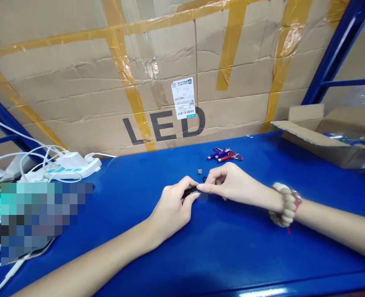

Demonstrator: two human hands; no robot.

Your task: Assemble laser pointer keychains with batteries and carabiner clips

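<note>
My left hand is closed around a small black keychain flashlight, its barrel lying between thumb and fingers. With thumb and forefinger pinched, my right hand grips the right end of the same flashlight; the exact contact is partly hidden. A black clip loop shows beside the right fingers. Just beyond the hands lies a small silvery metal piece, too small to name surely. Farther back, a blue-purple keychain flashlight and a red keychain flashlight lie in a cluster with carabiner clips.
A taped cardboard box marked LED stands behind the blue tabletop. At right is an open carton with items inside. On the left sit a white power strip, tangled white cables and a pixelated area. Blue metal posts flank the table.
</note>
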